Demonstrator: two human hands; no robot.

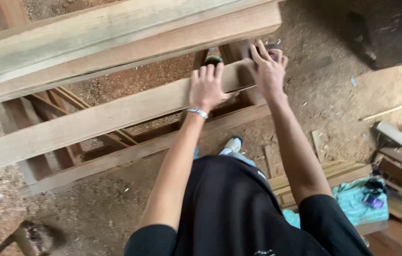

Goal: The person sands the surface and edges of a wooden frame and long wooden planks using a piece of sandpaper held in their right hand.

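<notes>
Fingers: left hand (206, 87) spread flat on wooden plank (106, 116); right hand (269, 71) splayed over its far end, gripping nothing. Plank lies across timber frame (134, 151) above sawdust floor (92, 208). Risk, judged: unclamped plank may slide; rough edge may splinter palms.

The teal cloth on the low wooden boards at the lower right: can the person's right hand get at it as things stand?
Probably not without bending down. The right hand rests on the long wooden plank, while the teal cloth lies low, beside the person. Nothing blocks the way.
</notes>
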